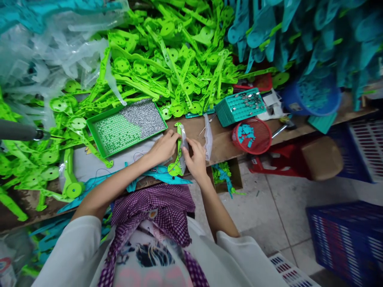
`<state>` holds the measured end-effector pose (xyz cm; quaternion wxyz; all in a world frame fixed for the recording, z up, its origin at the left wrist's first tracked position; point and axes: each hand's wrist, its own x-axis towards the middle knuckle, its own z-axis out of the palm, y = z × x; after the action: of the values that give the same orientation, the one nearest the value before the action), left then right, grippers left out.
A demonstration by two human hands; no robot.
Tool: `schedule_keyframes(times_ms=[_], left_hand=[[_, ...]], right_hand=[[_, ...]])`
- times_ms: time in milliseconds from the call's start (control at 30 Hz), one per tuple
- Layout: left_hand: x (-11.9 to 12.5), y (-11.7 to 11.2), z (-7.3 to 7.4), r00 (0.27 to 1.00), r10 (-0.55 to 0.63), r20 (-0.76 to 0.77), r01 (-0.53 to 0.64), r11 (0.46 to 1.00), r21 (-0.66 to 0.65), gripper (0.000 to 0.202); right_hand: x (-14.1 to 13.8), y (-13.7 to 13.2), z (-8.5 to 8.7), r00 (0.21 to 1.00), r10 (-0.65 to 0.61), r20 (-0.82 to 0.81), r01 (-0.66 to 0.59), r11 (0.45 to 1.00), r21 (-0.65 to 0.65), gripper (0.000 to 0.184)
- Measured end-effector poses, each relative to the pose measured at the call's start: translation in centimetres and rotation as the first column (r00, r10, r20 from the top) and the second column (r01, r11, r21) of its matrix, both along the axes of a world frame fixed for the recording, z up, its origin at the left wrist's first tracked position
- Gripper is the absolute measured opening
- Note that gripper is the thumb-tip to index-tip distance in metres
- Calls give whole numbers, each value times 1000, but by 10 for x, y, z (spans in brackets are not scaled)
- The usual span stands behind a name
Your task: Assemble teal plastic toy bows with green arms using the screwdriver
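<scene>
In front of me on the workbench stands a lime-green plastic part (174, 169), long and narrow with a round disc at its near end. A clear, whitish plastic piece (183, 137) lies along its right side. My left hand (164, 146) has its fingers bent and closed at the green part's upper stretch. My right hand (196, 159) presses the clear piece between thumb and fingers, against the green part. Another clear curved piece (207, 137) rests just right of my right hand. A green tray (103, 153) with tiny grey metal pieces sits beyond my left forearm.
Lime-green parts (179, 52) are heaped at the back, with clear pieces (66, 52) at left. Turquoise parts (269, 32) stack at right. Along the bench stand stacked turquoise trays (230, 113), a red basket (266, 137) and a blue tub (332, 99). A grey tool (20, 130) juts in from the left.
</scene>
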<state>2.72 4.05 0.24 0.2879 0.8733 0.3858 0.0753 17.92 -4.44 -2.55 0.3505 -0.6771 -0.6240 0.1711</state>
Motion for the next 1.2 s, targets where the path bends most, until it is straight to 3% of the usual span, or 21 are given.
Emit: schedule_keyframes(times_ms=[233,367,600,900,1200], left_hand=[[1,2,-5,989,63,133,-60,998,-33,27],[2,3,-7,977,111,182,-100,992,-71,36],[8,13,-15,995,-12,96,15,999,-29,54],[9,21,-18,997,-31,65,32,999,-8,52],[11,22,-5,999,7,44,-7,1000,4,46]], right_hand=[[-1,1,-1,1000,2,-25,-1,1000,30,34],[-1,0,-1,996,14,92,-16,1000,21,33],[1,3,7,960,62,273,-63,998,-7,31],[5,7,5,987,119,107,-112,991,-68,33],[9,10,4,986,151,69,-148,988,-43,30]])
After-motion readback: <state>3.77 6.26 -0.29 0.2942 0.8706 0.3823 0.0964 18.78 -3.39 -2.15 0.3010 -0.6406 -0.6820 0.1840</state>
